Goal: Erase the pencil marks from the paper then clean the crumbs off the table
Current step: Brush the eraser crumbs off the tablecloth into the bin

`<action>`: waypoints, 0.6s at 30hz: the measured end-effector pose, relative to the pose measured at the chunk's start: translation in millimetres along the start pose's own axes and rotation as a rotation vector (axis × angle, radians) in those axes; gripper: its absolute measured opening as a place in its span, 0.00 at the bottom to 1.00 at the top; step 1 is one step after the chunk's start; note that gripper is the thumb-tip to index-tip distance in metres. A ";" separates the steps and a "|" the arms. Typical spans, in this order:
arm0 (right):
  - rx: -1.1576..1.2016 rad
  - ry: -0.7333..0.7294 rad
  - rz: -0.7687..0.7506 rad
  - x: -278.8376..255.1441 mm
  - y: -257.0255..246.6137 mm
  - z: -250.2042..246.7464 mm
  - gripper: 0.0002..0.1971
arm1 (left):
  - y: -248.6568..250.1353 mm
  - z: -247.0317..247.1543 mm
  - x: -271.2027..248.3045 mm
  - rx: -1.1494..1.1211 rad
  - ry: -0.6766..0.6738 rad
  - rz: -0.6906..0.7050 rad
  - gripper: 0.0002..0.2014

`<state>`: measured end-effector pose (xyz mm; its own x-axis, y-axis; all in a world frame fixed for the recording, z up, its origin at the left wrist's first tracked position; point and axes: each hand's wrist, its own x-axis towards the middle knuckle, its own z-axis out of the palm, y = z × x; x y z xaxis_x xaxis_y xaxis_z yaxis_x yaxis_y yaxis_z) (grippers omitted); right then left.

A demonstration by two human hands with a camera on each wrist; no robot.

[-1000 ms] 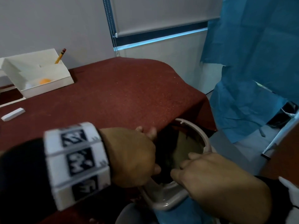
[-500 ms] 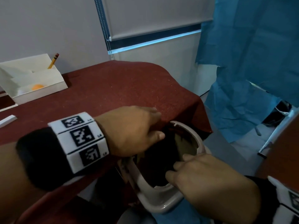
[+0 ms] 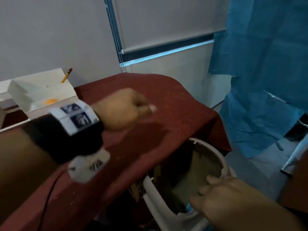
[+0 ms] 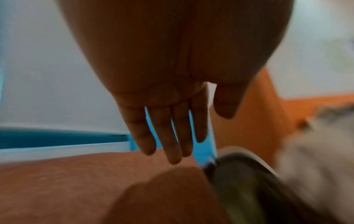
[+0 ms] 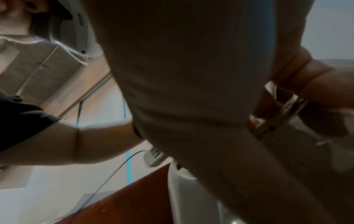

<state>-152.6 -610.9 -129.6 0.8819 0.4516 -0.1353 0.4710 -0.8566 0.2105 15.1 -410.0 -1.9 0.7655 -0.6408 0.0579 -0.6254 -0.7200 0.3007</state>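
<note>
My left hand [image 3: 133, 109] hovers over the red tablecloth [image 3: 175, 100], fingers straight and holding nothing; the left wrist view shows the left hand [image 4: 172, 136] with its fingers extended above the cloth. Small pale crumbs [image 3: 181, 95] dot the cloth near its far right corner. My right hand [image 3: 215, 192] grips the near rim of a beige waste bin [image 3: 216, 154] that is held against the table's right edge. In the right wrist view the fingers [image 5: 321, 100] curl over the bin rim [image 5: 277, 119]. The bin's inside is dark.
A white desk organiser [image 3: 41, 90] stands at the back left with a yellow pencil [image 3: 66, 75] and an orange ball [image 3: 50, 101] in it. Blue sheeting [image 3: 258, 80] hangs to the right. A thin black cable [image 3: 48, 197] runs over the cloth's near edge.
My left hand left the bin's rim and rose back over the table towards the far side. My right hand kept its grip on the bin, which stays at the table edge.
</note>
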 end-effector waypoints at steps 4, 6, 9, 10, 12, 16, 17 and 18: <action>0.028 0.038 0.012 2.2 4.5 6.4 0.09 | -63.6 -15.6 33.2 0.419 -0.174 -0.462 0.43; 0.056 0.056 0.085 1.4 5.4 16.2 0.11 | -68.1 0.3 32.9 0.454 -0.359 -0.584 0.50; 0.052 0.109 0.070 -1.2 7.2 22.1 0.14 | -48.9 22.7 24.6 0.354 -0.499 -0.503 0.61; 0.039 0.155 0.061 -1.0 8.0 23.7 0.14 | -35.9 28.6 21.4 0.337 -0.539 -0.406 0.64; 0.056 0.252 0.013 -1.6 10.4 23.2 0.11 | -4.9 37.8 1.3 0.231 -0.643 -0.113 0.62; 0.102 0.384 0.013 -6.0 9.9 14.3 0.14 | 13.9 18.4 -19.0 -0.187 -0.500 0.020 0.23; 0.101 0.376 0.029 -6.8 10.0 10.9 0.15 | 0.7 12.4 -9.1 -0.130 -0.369 0.005 0.26; 0.136 0.366 0.033 -5.1 11.0 10.0 0.15 | -17.7 7.7 4.1 -0.017 -0.265 -0.046 0.32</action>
<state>-152.1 -625.1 -136.3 0.8572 0.4614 0.2289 0.4570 -0.8863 0.0750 28.1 -402.0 -14.4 0.7255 -0.6565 -0.2066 -0.5867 -0.7468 0.3132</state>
